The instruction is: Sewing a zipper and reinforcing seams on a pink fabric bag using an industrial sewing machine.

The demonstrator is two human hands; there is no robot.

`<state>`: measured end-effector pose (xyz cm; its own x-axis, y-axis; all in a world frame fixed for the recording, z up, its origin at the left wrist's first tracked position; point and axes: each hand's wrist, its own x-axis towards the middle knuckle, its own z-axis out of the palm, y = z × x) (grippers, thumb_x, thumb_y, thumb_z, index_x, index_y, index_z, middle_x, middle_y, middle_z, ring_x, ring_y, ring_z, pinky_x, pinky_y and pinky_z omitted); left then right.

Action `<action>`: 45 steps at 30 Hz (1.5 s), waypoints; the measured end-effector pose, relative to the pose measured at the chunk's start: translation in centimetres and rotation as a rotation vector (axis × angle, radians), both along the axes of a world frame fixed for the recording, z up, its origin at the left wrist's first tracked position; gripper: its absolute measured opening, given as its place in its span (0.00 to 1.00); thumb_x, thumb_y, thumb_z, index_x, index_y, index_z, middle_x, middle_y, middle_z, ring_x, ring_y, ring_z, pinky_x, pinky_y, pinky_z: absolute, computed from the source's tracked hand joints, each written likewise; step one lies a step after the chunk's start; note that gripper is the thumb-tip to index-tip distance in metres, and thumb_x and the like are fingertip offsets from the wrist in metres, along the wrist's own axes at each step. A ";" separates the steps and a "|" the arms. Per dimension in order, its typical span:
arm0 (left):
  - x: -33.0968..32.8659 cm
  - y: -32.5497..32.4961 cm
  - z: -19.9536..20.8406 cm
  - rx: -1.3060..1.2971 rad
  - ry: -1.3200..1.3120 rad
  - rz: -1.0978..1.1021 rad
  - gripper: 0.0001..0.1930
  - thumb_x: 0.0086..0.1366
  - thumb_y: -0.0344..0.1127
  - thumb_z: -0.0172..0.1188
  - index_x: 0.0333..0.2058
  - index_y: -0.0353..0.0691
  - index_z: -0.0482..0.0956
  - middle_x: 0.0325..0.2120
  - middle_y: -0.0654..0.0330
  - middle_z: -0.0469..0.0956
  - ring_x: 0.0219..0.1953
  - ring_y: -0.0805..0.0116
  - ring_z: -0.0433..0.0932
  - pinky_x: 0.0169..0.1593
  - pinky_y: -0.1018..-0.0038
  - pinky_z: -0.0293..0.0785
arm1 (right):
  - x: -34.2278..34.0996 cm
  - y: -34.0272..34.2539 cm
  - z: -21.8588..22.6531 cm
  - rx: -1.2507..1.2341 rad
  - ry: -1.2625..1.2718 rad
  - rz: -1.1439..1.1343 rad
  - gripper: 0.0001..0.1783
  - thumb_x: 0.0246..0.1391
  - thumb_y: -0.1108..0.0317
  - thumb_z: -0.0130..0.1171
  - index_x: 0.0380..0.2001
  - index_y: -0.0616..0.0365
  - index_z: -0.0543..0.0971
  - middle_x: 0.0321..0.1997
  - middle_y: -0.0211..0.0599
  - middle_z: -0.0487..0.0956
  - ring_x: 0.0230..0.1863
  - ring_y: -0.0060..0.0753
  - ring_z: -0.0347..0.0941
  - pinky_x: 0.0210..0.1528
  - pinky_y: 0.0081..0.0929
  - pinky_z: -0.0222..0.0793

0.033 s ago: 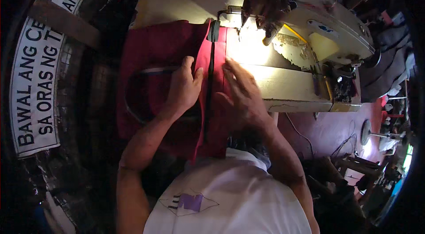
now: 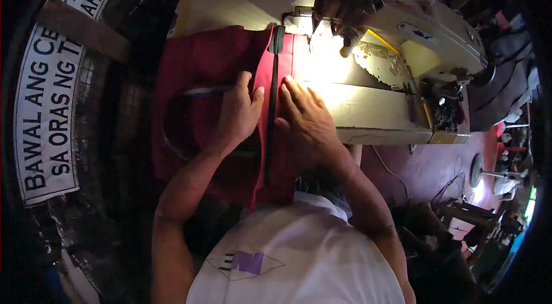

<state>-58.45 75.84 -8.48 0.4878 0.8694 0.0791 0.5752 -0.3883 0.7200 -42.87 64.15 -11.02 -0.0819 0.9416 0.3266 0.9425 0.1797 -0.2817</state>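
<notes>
A dark red fabric piece [image 2: 201, 54] lies over the near left part of the sewing machine table. Down it runs a narrow black strip that looks like a zipper [image 2: 272, 120], with a wider dark tab [image 2: 277, 39] at its top end. My right hand [image 2: 310, 117] rests flat on the cloth just right of the strip, fingers stretched forward. On the left side my left hand [image 2: 238, 114] touches the fabric beside a raised fold [image 2: 262, 125]. Its thumb and forefinger stand apart; the other fingers are mostly hidden.
The sewing machine [image 2: 414, 33] stands beyond my hands, its lit needle area [image 2: 311, 42] just right of the tab. Scissors-like tools [image 2: 411, 102] lie on the table at right. A cable [image 2: 394, 174] hangs over the reddish floor. White signs [image 2: 49, 114] hang at far left.
My right hand has moved slightly left and come down flat on the fabric near the black strip. My left hand and the cloth have hardly moved.
</notes>
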 end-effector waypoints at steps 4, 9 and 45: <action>1.0 1.9 1.3 0.359 0.159 -0.052 0.20 0.61 0.35 0.62 0.50 0.35 0.70 0.40 0.45 0.76 0.42 0.46 0.76 0.48 0.58 0.73 | -1.0 0.2 0.2 -0.015 -0.042 -0.055 0.38 0.60 0.48 0.52 0.63 0.69 0.62 0.69 0.52 0.58 0.71 0.47 0.53 0.71 0.45 0.48; 4.5 8.7 2.5 0.768 0.229 -0.401 0.26 0.58 0.33 0.63 0.54 0.35 0.68 0.53 0.44 0.70 0.55 0.45 0.70 0.55 0.57 0.69 | -1.0 0.0 0.7 -0.016 -0.045 -0.053 0.38 0.60 0.48 0.53 0.63 0.69 0.62 0.69 0.52 0.59 0.71 0.49 0.53 0.71 0.47 0.47; 9.4 2.6 -0.6 -0.119 -0.195 -0.497 0.12 0.54 0.29 0.68 0.37 0.33 0.80 0.37 0.56 0.76 0.41 0.62 0.77 0.49 0.68 0.72 | 4.9 0.5 1.0 0.205 1.175 -0.503 0.18 0.55 0.73 0.58 0.48 0.68 0.71 0.43 0.49 0.78 0.38 0.34 0.79 0.37 0.31 0.76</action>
